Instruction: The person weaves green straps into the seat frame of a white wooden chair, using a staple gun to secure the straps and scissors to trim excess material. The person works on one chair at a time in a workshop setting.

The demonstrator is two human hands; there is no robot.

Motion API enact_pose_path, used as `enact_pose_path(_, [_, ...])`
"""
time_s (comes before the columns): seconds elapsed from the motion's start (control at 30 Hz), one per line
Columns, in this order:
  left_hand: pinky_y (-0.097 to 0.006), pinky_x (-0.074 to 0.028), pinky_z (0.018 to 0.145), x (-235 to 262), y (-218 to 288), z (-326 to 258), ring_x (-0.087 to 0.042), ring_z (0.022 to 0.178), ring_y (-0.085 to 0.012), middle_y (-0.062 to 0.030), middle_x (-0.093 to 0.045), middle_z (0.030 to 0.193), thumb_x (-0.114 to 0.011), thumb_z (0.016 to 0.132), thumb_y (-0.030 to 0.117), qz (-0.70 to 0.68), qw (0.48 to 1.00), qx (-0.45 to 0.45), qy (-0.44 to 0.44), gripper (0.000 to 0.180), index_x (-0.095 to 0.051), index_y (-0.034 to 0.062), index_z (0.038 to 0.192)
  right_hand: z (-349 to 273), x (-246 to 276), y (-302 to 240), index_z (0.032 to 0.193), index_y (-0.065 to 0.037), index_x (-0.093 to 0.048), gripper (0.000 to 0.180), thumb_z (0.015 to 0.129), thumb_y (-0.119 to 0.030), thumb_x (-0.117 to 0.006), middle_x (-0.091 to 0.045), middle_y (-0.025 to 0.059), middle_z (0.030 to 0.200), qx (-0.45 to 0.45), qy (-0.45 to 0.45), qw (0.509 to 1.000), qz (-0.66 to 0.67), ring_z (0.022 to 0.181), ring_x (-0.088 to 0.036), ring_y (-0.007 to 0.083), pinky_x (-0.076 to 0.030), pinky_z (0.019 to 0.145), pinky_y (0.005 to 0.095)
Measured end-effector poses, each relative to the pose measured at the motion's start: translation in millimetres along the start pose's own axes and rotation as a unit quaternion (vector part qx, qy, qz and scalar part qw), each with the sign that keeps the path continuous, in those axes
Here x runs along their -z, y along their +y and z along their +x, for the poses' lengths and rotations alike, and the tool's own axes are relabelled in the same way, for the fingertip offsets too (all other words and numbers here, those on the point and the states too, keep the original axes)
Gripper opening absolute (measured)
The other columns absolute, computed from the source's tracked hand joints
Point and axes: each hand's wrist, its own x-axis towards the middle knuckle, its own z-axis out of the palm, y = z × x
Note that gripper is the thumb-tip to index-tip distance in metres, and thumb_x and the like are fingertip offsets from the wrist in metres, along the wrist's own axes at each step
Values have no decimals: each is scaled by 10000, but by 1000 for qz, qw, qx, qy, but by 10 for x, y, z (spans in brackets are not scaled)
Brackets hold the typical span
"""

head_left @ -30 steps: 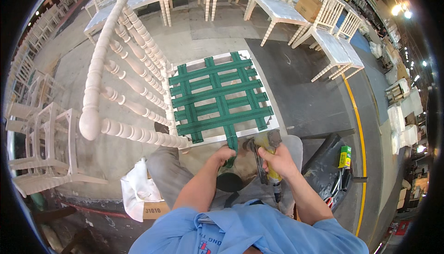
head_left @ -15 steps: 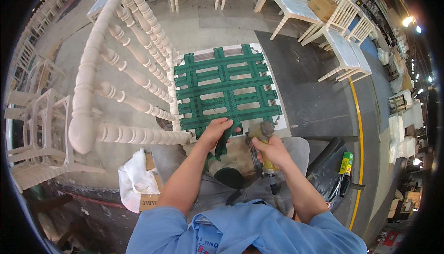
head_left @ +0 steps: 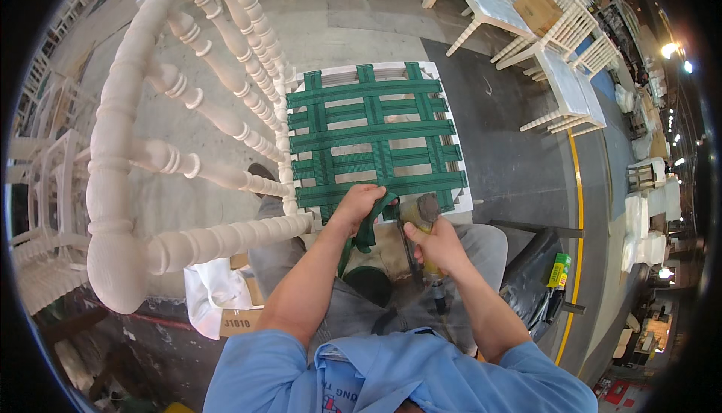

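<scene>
A white chair lies before me, its turned-spindle back (head_left: pixel 120 157) rising on the left. Dark green webbing straps (head_left: pixel 376 132) are woven crosswise over its open seat frame (head_left: pixel 460 187). At the seat's near edge, my left hand (head_left: pixel 362 207) is closed on a loose green webbing strap (head_left: pixel 368 231), whose end hangs down. My right hand (head_left: pixel 436 244) grips a yellowish pneumatic staple gun (head_left: pixel 426 213) with its head up by the seat's near right corner and a hose fitting below. Between my legs is a dark green roll of webbing (head_left: pixel 368 283).
More white spindle chairs (head_left: pixel 481 7) stand in rows at the far side and left, one carrying a cardboard box (head_left: pixel 538 11). To my left sits a carton (head_left: pixel 239 321) with white cloth (head_left: pixel 214 296). A green-yellow small box (head_left: pixel 559 270) rests on a black-covered surface (head_left: pixel 519 293) to my right.
The view has shifted, and the chair back looms larger at the left. Both hands keep their grips, with the strap and the gun still by the seat's near edge.
</scene>
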Motion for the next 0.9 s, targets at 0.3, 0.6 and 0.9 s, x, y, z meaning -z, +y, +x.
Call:
enact_pose_path(0.3, [-285,-471,516,36,62,-34,-609,648,-123,-86,-770,995,-523,1036,238,-16,1000,5,-22,341,-706,-36,1128,27,-143,51,1230,-8,-548,440,964,-306,-734,-646,41,868,29,-21,999,26,547,-579,113,-499,474,288])
enact_pose_path(0.6, [-300,-502,566,-111,105,-159,-640,805,-125,-54,-764,1058,-558,1037,289,101,994,10,-47,343,-691,19,1201,-740,588,49,1133,-24,-648,299,972,-265,-722,-663,40,844,44,58,992,105,570,-592,121,-501,503,289])
enact_pose_path(0.9, [-305,-443,1008,-280,-178,-447,-577,1111,-151,-36,-651,1240,-600,994,126,346,925,-142,-62,455,-546,33,1437,-2111,2327,1462,1148,-35,-647,363,943,-315,-756,-653,53,929,-37,396,891,218,634,-608,149,-506,551,320])
